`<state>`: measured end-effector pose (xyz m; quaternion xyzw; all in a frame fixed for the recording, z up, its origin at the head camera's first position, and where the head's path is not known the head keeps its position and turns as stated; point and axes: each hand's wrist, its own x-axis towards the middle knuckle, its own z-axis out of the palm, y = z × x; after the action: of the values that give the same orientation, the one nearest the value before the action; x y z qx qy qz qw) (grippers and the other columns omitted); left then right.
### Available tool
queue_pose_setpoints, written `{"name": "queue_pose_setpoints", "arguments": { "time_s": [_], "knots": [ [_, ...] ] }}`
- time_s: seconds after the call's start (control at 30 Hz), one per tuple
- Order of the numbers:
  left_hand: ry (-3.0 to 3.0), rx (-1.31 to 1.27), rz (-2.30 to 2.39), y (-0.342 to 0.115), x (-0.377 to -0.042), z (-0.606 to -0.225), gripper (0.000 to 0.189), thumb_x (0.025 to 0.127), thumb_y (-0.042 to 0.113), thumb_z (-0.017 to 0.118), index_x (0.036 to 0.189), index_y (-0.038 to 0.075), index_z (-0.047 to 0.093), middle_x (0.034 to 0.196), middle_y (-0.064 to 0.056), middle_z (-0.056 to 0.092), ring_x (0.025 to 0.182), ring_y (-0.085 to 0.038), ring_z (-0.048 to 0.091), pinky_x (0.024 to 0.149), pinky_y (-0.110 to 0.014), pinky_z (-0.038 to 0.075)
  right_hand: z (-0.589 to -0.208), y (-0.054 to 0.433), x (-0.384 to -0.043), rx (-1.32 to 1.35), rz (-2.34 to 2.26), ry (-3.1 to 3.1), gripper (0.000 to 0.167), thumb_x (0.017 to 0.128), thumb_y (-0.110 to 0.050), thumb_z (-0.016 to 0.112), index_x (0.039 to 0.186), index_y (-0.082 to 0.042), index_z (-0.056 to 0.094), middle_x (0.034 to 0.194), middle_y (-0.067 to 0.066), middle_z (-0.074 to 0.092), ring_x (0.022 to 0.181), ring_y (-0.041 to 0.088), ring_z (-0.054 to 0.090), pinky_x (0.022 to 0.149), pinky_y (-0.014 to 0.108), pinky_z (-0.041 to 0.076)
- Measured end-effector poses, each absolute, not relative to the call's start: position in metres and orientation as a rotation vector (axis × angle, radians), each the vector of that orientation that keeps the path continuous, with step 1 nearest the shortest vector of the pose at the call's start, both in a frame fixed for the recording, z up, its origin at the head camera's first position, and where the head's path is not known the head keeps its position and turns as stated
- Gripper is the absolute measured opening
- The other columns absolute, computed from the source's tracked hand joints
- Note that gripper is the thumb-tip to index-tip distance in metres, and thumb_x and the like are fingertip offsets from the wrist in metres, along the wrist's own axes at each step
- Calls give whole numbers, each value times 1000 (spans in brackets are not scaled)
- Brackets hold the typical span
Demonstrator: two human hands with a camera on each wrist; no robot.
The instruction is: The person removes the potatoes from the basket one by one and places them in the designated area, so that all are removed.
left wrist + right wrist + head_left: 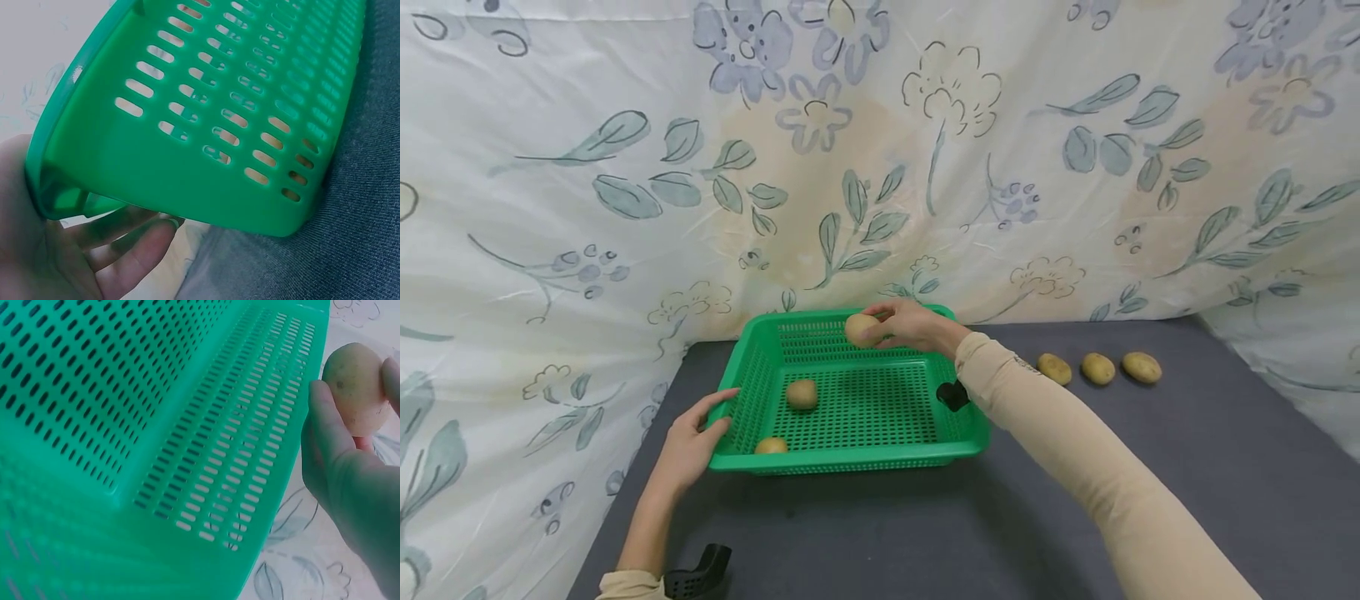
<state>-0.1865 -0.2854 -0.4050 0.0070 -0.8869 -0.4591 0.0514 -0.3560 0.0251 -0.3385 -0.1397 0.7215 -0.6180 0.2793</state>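
Observation:
A green plastic basket [865,461] with slotted walls sits on the dark tabletop. My left hand [688,442] grips its left rim; in the left wrist view the fingers [140,259] curl below the rim's edge. Over the back part of the basket, my right hand [910,323] pinches a potato [860,331] between thumb and fingers. The right wrist view shows this held potato [355,387] beside the basket's rim. Inside the basket lie a brownish potato [802,394] at the left and another potato [771,446] near the front left corner, partly hidden by the front wall.
To the right of the basket, three potatoes lie in a row on the dark cloth: a left one [1054,369], a middle one [1098,368] and a right one [1142,367]. A flower-patterned curtain [850,167] hangs behind and along the sides of the table [865,533].

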Motion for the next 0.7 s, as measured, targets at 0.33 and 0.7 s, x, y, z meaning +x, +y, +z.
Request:
{"name": "queue_pose_setpoints", "arguments": {
  "time_s": [0.33,0.7],
  "knots": [
    [-2705,33,-1369,-285,-187,-405,42,100,16,47,142,10,46,134,-27,46,68,-21,53,57,-32,42,-337,50,-354,-392,-1656,1932,55,90,5,62,141,1,40,135,19,40,118,35,48,91,39,46],
    [-2705,6,-1368,-285,-186,-405,43,101,16,47,143,9,44,142,-28,37,99,-33,54,62,-35,41,-332,72,-353,-360,-1708,1900,59,92,4,59,145,1,34,139,21,36,121,37,46,93,40,44]
  ]
}}
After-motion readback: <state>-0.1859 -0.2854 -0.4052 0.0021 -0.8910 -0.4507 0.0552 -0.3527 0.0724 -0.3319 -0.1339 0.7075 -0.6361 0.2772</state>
